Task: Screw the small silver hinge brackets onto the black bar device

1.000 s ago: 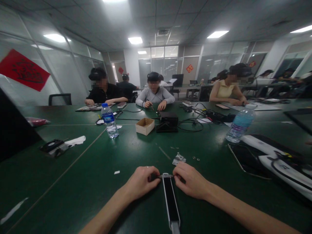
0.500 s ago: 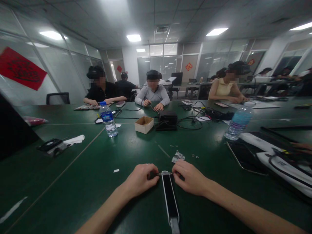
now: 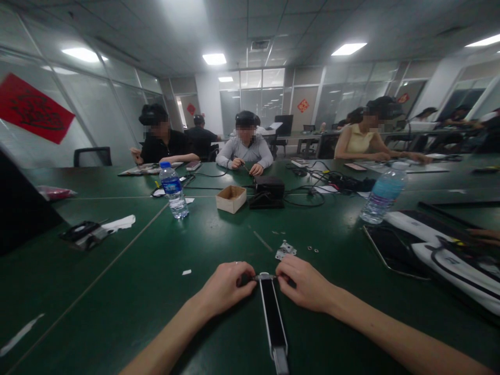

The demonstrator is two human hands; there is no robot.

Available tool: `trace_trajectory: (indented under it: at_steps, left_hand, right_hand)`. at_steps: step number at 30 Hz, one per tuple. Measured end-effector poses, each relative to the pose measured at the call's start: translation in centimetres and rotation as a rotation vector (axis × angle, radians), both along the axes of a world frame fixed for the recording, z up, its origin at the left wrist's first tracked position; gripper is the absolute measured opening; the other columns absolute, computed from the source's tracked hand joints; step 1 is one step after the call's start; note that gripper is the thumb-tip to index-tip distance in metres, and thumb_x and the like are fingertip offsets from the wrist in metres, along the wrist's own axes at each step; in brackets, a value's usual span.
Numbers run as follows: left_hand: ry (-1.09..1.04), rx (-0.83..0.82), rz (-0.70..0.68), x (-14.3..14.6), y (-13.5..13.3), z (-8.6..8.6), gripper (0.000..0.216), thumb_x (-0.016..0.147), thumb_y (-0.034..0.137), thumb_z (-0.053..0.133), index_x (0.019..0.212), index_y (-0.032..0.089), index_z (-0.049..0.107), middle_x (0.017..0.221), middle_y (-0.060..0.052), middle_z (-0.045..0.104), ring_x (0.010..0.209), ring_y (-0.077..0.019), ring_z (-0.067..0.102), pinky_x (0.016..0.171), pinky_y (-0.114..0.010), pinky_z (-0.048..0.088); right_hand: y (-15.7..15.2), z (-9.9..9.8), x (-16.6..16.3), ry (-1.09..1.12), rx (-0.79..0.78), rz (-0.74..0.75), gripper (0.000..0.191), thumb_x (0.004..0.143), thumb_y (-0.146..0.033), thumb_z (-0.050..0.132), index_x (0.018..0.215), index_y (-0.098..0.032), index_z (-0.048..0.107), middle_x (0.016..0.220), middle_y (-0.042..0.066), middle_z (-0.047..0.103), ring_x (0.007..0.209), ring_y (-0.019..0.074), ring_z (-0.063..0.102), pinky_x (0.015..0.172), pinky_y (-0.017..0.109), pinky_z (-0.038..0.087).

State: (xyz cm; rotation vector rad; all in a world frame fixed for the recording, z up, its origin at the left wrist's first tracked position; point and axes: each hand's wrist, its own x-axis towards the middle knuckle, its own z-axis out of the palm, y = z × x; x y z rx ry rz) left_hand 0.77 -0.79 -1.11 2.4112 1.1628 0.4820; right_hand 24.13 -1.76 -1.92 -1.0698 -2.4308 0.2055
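Note:
A long, narrow black device with silver edges [image 3: 273, 317] lies on the green table [image 3: 156, 291], pointing away from me. My left hand [image 3: 226, 286] and my right hand [image 3: 304, 284] are both closed in a pinch at its far end, one on each side, gripping a small metal part there. Just beyond my right hand lie small metal brackets [image 3: 286, 250] and a few tiny rings [image 3: 312, 249].
A cardboard box [image 3: 232, 199], a black unit with cables [image 3: 267, 191] and two water bottles [image 3: 174, 189] [image 3: 383, 195] stand farther out. Black and white gear [image 3: 441, 245] lies right, a black item on paper [image 3: 88, 230] left. Three people sit at the far side.
Both hands keep pinching the device's far end. The view shifted slightly, and a person's hand appeared at the right edge.

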Motion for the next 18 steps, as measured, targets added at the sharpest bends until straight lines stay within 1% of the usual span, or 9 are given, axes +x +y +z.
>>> trace_trajectory:
  at_steps: [6, 11, 18]
  left_hand:
    - [0.0, 0.006, 0.0, -0.03, -0.02, 0.04, 0.013, 0.085, 0.026, 0.059, 0.094, 0.019, 0.065, 0.073, 0.002, 0.061, 0.062, -0.0122, 0.055, 0.06, -0.021, 0.041]
    - [0.006, 0.003, 0.004, 0.01, -0.06, 0.06, 0.013, 0.084, 0.025, 0.059, 0.094, 0.019, 0.066, 0.076, 0.001, 0.062, 0.064, -0.0123, 0.055, 0.06, -0.021, 0.04]
    - [0.003, -0.011, -0.002, -0.04, -0.06, 0.19, 0.016, 0.084, 0.027, 0.058, 0.095, 0.019, 0.065, 0.073, 0.002, 0.061, 0.063, -0.0123, 0.055, 0.059, -0.021, 0.04]
  right_hand:
    - [0.06, -0.16, 0.07, -0.005, -0.017, -0.003, 0.011, 0.081, -0.008, 0.053, 0.077, -0.016, 0.059, 0.075, 0.003, 0.055, 0.069, 0.0152, 0.051, 0.061, 0.025, 0.041]
    - [0.13, -0.3, 0.08, 0.003, -0.005, 0.002, 0.011, 0.081, -0.007, 0.053, 0.076, -0.016, 0.058, 0.074, 0.002, 0.055, 0.068, 0.0151, 0.051, 0.061, 0.025, 0.041]
    - [0.15, -0.34, 0.09, -0.002, -0.012, 0.0, 0.011, 0.081, -0.007, 0.053, 0.077, -0.016, 0.058, 0.074, 0.002, 0.055, 0.069, 0.015, 0.051, 0.061, 0.025, 0.041]
